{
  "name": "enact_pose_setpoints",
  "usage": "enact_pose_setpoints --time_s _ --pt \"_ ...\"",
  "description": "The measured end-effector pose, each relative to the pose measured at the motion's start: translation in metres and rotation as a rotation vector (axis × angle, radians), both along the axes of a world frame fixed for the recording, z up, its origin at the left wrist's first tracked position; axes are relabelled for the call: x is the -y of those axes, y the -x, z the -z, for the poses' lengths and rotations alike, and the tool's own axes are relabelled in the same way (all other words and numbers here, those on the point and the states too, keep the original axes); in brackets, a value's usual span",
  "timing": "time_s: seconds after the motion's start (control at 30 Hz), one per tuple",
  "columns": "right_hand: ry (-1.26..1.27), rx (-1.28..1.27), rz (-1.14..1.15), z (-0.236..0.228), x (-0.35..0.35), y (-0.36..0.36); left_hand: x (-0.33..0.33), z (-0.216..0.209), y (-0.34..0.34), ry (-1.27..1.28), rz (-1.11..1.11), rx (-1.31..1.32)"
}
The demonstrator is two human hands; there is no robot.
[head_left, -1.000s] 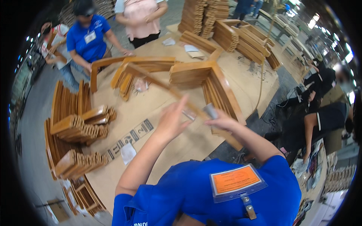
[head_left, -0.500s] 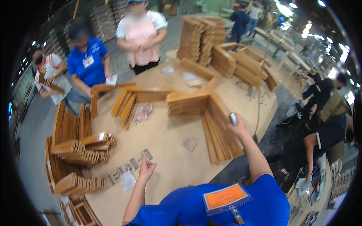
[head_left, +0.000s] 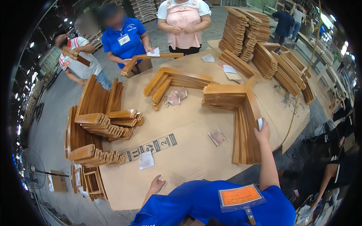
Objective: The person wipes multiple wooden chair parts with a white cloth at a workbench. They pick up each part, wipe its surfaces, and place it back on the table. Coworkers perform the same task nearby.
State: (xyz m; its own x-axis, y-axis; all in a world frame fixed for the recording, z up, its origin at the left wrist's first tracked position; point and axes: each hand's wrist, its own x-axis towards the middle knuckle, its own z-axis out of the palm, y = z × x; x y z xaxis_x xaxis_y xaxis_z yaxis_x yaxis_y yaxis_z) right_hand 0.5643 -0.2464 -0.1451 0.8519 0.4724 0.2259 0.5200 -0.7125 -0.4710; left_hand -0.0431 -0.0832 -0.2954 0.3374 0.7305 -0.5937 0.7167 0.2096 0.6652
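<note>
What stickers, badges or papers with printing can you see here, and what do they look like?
Orange badge: rectangular, in a clear holder, on the blue shirt at the bottom.
Printed strip: black-and-white symbol boxes on the brown cardboard table cover, left of centre.
White badge: small rectangle on the blue shirt of the person across the table.
Cardboard box: small, brown, on the floor at far left.

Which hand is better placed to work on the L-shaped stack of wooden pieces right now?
Right, most likely. The right hand is already at the L-shaped stack of wooden pieces, holding a small whitish pad against its edge. The left hand rests low near the cardboard-covered table edge, empty and far from the stack.
</note>
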Motion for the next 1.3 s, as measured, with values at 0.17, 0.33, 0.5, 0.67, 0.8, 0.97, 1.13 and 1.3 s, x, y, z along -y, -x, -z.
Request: enact_pose_setpoints --time_s 0.17,0.33,0.5,0.67,0.8,0.97,1.13,1.3 --pt "0.027 0.011 0.011 0.012 0.003 -0.004 -0.001 -0.004 0.000 -0.100 0.053 0.024" --pt "0.080 0.026 0.036 0.012 -0.002 -0.002 0.015 0.000 -0.005 -0.079 0.176 0.099" --pt "0.274 -0.063 0.164 -0.018 -0.013 0.015 0.038 0.013 -0.014 0.219 0.450 0.325" --pt "0.220 0.269 0.059 -0.035 -0.012 0.055 0.035 -0.007 -0.013 0.249 0.595 0.299" --pt "0.033 -0.147 -0.323 0.005 -0.007 0.132 0.026 -0.018 0.002 0.267 0.654 0.251" --pt "0.440 -0.921 -0.625 0.049 0.011 0.264 0.028 -0.001 0.008 0.193 0.711 0.316" --pt "0.542 -1.394 -0.834 0.017 0.023 0.351 0.043 -0.003 -0.004 -0.122 0.629 0.145" --pt "0.343 -1.818 -0.811 -0.009 0.016 0.387 0.053 0.012 -0.015 -0.077 0.885 0.051"
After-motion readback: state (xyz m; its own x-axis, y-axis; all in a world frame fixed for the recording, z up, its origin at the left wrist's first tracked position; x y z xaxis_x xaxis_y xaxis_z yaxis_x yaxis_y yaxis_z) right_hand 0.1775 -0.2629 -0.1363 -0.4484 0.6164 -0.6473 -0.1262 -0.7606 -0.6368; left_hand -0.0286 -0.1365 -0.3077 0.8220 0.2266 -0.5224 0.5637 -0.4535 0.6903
